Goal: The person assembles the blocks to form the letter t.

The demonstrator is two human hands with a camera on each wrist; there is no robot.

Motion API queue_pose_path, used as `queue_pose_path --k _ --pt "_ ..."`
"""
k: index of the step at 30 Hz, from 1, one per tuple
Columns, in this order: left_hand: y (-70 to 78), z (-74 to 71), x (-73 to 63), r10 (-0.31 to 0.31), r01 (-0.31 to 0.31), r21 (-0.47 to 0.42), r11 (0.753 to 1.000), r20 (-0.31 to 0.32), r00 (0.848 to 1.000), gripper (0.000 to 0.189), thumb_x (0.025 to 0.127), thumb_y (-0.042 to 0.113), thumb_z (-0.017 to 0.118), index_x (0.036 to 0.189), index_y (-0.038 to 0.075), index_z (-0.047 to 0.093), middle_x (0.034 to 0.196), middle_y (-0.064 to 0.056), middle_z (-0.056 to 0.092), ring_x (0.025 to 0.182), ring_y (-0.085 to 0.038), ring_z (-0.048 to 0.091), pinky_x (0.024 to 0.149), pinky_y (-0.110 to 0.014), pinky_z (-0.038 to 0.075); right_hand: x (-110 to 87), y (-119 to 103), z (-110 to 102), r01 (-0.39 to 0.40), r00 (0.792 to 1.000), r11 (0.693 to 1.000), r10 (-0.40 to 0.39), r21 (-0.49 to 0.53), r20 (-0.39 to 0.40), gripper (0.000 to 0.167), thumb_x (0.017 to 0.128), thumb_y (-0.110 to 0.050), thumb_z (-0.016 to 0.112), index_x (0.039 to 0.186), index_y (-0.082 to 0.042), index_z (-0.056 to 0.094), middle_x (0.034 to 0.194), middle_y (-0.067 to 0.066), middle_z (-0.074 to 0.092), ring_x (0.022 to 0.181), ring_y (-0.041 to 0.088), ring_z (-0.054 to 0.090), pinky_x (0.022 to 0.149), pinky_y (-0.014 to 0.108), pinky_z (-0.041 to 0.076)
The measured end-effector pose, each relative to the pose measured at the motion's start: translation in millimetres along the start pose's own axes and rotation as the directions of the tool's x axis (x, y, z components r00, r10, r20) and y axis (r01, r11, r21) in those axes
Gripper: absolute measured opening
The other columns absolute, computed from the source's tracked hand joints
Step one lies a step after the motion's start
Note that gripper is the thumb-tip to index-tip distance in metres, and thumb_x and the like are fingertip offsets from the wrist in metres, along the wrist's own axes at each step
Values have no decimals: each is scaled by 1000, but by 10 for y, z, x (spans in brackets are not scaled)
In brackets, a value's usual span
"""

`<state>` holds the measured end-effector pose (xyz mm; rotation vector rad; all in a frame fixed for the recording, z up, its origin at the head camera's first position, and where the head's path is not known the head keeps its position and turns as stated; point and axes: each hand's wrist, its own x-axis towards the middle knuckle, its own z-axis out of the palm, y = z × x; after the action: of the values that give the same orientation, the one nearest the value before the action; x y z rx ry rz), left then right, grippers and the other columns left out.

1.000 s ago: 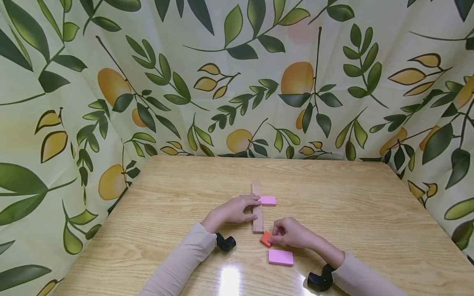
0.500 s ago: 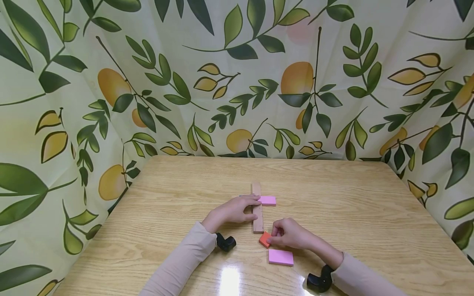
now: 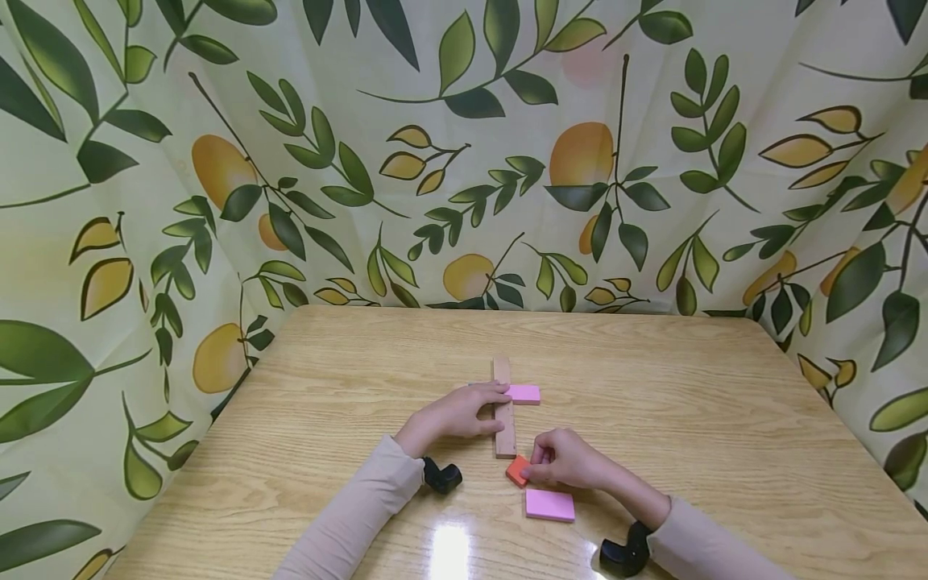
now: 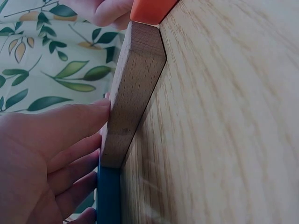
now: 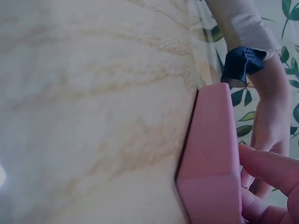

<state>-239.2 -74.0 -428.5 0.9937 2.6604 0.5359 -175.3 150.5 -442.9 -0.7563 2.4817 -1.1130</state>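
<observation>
A narrow wooden strip (image 3: 505, 443) lies lengthwise on the table. My left hand (image 3: 453, 412) rests on it, thumb and fingers lying fairly straight over its upper face. A pink block (image 3: 525, 395) juts out at the strip's right side, and a blue block (image 4: 109, 196) shows on its left, mostly hidden by that hand in the head view. Just below the strip's near end, a small orange block (image 3: 517, 471) is pinched in the curled fingers of my right hand (image 3: 574, 459). The left wrist view shows the orange block (image 4: 152, 10) close to the strip's end.
Another pink block (image 3: 549, 505) lies flat just below the right hand and fills much of the right wrist view. Black wrist cameras (image 3: 442, 476) sit on both wrists. A leaf-patterned curtain (image 3: 464, 161) hangs behind the wood-grain table (image 3: 348, 346).
The orange block has shifted slightly left and turned a little in my right hand. My left hand, the strip and both pink blocks stay where they were.
</observation>
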Motion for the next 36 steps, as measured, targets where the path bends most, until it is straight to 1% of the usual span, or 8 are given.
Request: queue_pose_path --k 6,12,15,20,28,36 --pt "-3 6 3 -2 2 -5 1000 7 1000 49 94 31 60 139 14 52 156 0 38 148 -19 32 124 -38 27 1 -24 8 -8 1000 1000 8 11 -3 25 83 -21 74 71 -2 64 61 -8 52 55 -4 42 48 13 34" --pt "-1 -3 7 14 -14 4 1000 -4 1000 49 94 30 61 139 13 53 155 -2 40 147 -21 34 123 -39 29 9 -50 15 -19 1000 999 19 30 -7 25 83 -21 74 70 -2 64 60 -8 53 54 -3 42 47 13 34" --pt "-4 -4 9 19 -19 5 1000 -8 1000 49 93 30 61 138 13 53 155 -2 40 147 -22 35 123 -40 29 13 -57 20 -31 999 999 32 24 -7 25 83 -21 74 70 -2 64 60 -8 52 54 -3 42 47 13 33" --pt "-11 -3 12 10 -10 1 1000 -4 1000 49 94 31 61 139 14 53 156 -1 39 147 -20 33 123 -39 28 22 -55 32 -41 999 999 41 13 -10 25 83 -22 74 69 -3 63 59 -10 50 53 -2 41 47 13 33" --pt "-10 -7 7 16 -17 -9 1000 -8 1000 49 94 30 61 139 13 53 155 -2 40 147 -21 34 123 -40 29 24 -60 50 -15 999 1000 15 -13 -28 26 82 -22 74 67 -4 63 57 -10 50 53 -4 41 48 13 33" --pt "-9 2 5 8 -8 -4 1000 3 1000 48 94 30 61 139 14 53 156 -1 39 147 -20 33 123 -38 28 28 -66 69 -19 999 1000 19 -17 -33 28 82 -23 74 66 -4 62 56 -11 49 52 -4 41 47 13 33"
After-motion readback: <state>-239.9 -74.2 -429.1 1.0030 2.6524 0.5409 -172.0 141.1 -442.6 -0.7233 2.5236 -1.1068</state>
